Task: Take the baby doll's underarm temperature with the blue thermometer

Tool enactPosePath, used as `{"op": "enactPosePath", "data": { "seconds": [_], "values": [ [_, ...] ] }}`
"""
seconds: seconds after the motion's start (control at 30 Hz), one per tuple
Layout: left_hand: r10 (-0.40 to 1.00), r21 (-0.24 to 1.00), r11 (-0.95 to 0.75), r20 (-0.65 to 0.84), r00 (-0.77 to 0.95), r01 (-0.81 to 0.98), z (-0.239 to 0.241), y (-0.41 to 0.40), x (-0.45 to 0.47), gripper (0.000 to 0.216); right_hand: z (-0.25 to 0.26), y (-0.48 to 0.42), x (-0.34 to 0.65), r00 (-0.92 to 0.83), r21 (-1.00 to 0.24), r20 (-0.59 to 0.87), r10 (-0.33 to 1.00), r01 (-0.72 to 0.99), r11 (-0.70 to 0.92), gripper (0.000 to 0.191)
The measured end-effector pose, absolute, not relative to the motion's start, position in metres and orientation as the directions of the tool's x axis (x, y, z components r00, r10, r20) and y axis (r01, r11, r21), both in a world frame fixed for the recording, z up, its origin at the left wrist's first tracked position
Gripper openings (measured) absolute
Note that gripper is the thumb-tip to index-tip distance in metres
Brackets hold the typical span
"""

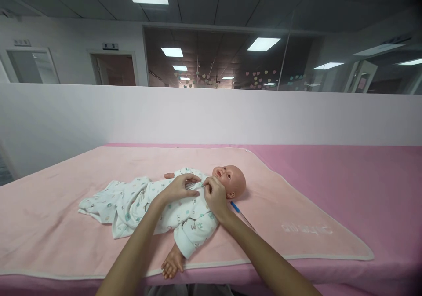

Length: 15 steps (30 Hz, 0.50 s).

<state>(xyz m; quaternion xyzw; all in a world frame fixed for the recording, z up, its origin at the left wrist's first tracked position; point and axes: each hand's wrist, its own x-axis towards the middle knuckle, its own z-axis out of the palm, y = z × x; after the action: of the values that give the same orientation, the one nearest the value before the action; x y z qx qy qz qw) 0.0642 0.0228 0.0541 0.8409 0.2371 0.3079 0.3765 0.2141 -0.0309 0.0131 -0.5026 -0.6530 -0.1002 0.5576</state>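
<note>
A baby doll (232, 179) lies on its back on a light pink blanket (296, 217), head to the right. It wears a white patterned romper (184, 219). My left hand (180, 188) rests on the doll's chest with fingers pinching the romper's fabric near the collar. My right hand (214, 195) is closed in a pinch on the romper's neckline just below the doll's chin. The two hands almost touch. One bare doll hand (171, 265) sticks out of the near sleeve by the blanket's front edge.
The blanket covers a pink-sheeted table (362, 177). A thin blue-tipped stick (239, 210) lies on the blanket beside my right wrist. A white partition wall (211, 111) runs behind the table, with glass office windows above it.
</note>
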Motion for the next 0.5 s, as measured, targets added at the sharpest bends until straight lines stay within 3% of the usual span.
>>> {"op": "enactPosePath", "data": {
  "seconds": [0.2,0.33,0.5],
  "values": [
    [0.652,0.617,-0.710,0.394,0.648,0.339,0.058,0.020,0.038,0.035,0.022,-0.028,0.207,-0.250,-0.106,0.797,0.550,0.838,0.535,0.026],
    [0.682,0.664,-0.666,0.355,0.640,0.341,0.056,0.024,0.032,0.031,0.030,-0.019,0.197,-0.288,-0.038,0.728,0.622,0.889,0.457,0.016],
    [0.650,0.758,-0.604,0.288,0.704,0.248,0.049,0.031,0.031,0.029,0.031,-0.020,0.189,-0.274,-0.040,0.750,0.602,0.890,0.454,0.015]
  ]
}}
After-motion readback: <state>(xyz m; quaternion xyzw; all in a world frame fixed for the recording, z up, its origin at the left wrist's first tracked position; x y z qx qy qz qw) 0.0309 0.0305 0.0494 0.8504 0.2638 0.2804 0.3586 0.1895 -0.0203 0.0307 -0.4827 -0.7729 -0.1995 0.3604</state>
